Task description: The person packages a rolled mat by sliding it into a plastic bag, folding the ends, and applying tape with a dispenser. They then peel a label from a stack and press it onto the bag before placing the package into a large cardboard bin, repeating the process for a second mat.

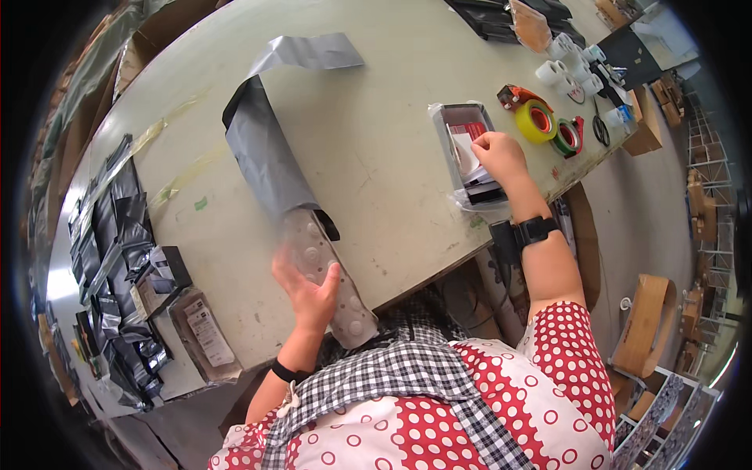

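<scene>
A pale, translucent rolled mat with round suction cups (pixel 350 307) lies slantwise at the table's near edge. Its far end sits inside a long grey plastic mailing bag (pixel 270 153), whose loose end (pixel 305 52) bends off to the right at the far side. My left hand (pixel 308 286) grips the roll just below the bag's mouth, thumb across the top; its other fingers are blurred. To the right, my right hand (pixel 501 157) reaches over a small open box (pixel 440 125). Thumb and forefinger pinch the edge of a white paper slip (pixel 464 153), beside a red card (pixel 475 130).
Yellow tape (pixel 535 121), a green tape roll (pixel 567 137) and scissors (pixel 601 130) lie beyond the box, near several white rolls (pixel 552 73). Black plastic bags (pixel 117 235) cover the left side, beside an open carton with a label (pixel 205 333).
</scene>
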The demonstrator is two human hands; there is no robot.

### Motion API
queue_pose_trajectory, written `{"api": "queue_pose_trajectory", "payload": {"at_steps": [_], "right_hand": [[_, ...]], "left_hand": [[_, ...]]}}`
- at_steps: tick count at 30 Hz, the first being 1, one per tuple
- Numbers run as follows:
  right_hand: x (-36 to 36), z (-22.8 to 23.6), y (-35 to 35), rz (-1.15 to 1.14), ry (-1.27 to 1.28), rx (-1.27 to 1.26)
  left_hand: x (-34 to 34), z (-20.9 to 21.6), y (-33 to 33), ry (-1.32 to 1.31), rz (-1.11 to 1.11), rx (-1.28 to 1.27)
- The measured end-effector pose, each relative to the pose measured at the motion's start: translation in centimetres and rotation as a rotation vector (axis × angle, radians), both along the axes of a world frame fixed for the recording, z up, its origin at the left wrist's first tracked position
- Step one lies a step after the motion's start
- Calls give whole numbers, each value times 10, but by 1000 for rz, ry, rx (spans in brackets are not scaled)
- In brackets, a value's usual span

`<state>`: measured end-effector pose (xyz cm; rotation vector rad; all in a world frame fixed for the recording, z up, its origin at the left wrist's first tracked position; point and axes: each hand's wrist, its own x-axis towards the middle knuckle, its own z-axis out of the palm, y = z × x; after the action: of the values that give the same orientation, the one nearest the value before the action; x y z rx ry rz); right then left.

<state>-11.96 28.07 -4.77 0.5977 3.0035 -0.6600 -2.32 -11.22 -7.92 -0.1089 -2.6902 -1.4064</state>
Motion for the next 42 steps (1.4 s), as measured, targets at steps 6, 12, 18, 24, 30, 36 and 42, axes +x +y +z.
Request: {"api": "queue_pose_trajectory", "payload": {"at_steps": [6, 12, 18, 24, 30, 36, 42], "right_hand": [[64, -2, -7, 255, 188, 200], [83, -9, -16, 342, 439, 232], [66, 9, 5, 348, 262, 46], [-13, 20, 34, 467, 53, 172], [-45, 9, 15, 600, -336, 514], [-45, 17, 9, 691, -398, 542], [-60, 13, 30, 760, -396, 429]], "left_hand": [[-8, -4, 2, 55, 7, -12], [-7, -8, 3, 57, 23, -11], [-8, -3, 4, 47, 31, -24], [-8, -1, 7, 40, 32, -2], [-7, -1, 8, 51, 44, -21], [-7, 0, 7, 44, 58, -20], [-6, 1, 9, 53, 57, -15]]}}
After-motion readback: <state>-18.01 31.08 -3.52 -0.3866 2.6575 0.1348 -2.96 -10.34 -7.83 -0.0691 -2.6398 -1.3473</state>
